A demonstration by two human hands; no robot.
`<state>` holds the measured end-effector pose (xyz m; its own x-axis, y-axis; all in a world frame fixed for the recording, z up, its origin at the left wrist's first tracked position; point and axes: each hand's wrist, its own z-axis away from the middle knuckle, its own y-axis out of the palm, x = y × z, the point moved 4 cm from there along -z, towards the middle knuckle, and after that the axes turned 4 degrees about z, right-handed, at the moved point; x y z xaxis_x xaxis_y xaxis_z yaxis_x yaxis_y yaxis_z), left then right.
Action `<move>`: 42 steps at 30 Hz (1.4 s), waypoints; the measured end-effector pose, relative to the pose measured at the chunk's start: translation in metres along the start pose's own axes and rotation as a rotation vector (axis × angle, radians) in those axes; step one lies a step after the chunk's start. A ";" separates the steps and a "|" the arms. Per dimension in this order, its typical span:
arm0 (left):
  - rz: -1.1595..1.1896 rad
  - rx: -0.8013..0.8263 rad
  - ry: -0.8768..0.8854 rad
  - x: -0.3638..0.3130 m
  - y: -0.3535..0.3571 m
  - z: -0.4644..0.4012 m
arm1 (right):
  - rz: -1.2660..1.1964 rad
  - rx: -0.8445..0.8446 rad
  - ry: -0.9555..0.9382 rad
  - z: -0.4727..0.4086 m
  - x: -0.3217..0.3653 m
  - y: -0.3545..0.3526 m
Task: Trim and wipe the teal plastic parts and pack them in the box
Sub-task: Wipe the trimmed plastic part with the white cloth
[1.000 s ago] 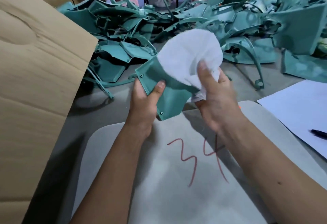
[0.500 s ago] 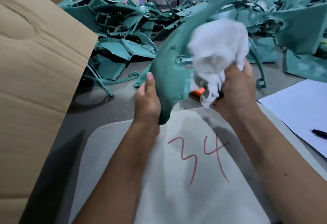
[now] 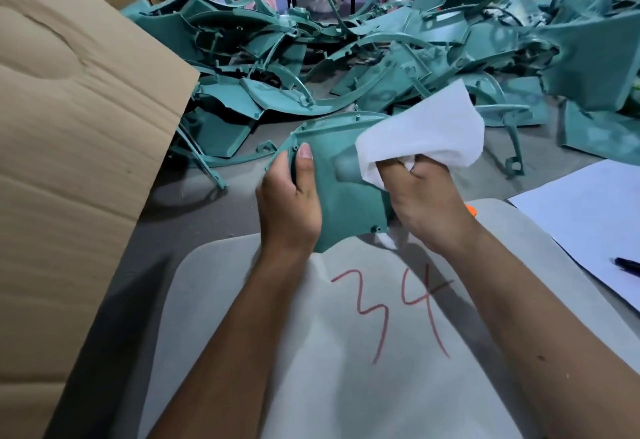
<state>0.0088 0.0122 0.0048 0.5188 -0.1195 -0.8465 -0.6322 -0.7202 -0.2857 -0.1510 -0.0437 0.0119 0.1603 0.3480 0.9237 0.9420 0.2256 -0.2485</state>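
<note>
I hold a flat teal plastic part (image 3: 349, 203) with small screw bosses just above the table. My left hand (image 3: 289, 203) grips its left edge, thumb on top. My right hand (image 3: 426, 203) presses a white cloth (image 3: 422, 133) against the part's upper right side. A bit of orange (image 3: 470, 210), perhaps a tool, peeks out behind my right hand. A big heap of teal plastic parts (image 3: 398, 57) covers the far side of the table. The cardboard box flap (image 3: 69, 126) rises on my left.
A grey mat (image 3: 346, 369) marked "34" in red lies under my forearms. A white sheet of paper (image 3: 588, 216) with a black pen (image 3: 627, 263) lies at the right. More cardboard boxes and stools stand at the back.
I turned the teal part from edge-on to flat and lowered it. The cloth went from bunched high up to spread over the part's upper right.
</note>
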 end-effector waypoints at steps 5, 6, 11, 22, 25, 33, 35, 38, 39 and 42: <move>0.087 0.112 -0.128 -0.001 0.012 -0.006 | -0.200 -0.147 0.006 -0.006 -0.002 -0.009; 0.097 0.131 -0.143 -0.001 0.013 -0.006 | -0.231 -0.158 0.029 -0.006 -0.004 -0.009; 0.105 0.153 -0.166 0.000 0.009 -0.005 | -0.399 -0.206 0.074 -0.006 -0.006 -0.009; 0.005 0.181 -0.329 0.017 -0.002 -0.004 | -0.757 -0.444 0.265 -0.007 -0.008 -0.032; -0.029 0.186 -0.326 0.015 0.000 -0.004 | -0.844 -0.452 0.405 -0.008 -0.022 -0.034; -0.005 0.183 -0.411 0.029 0.002 -0.004 | -0.890 -0.452 0.366 -0.014 -0.025 -0.049; -0.004 0.179 -0.412 0.031 0.001 -0.005 | -0.750 -0.491 0.237 -0.017 -0.023 -0.056; 0.038 0.175 -0.447 0.034 -0.001 -0.005 | -0.624 -0.450 0.105 -0.020 -0.017 -0.063; 0.063 0.176 -0.470 0.036 -0.001 -0.004 | -0.601 -0.443 0.052 -0.020 -0.015 -0.066; 0.120 0.192 -0.527 0.040 -0.003 -0.005 | -0.473 -0.459 -0.046 -0.019 -0.014 -0.079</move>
<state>0.0348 0.0062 -0.0258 0.1108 0.1993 -0.9737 -0.7878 -0.5796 -0.2083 -0.2222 -0.0837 0.0238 -0.3051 0.3478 0.8865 0.9393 -0.0435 0.3403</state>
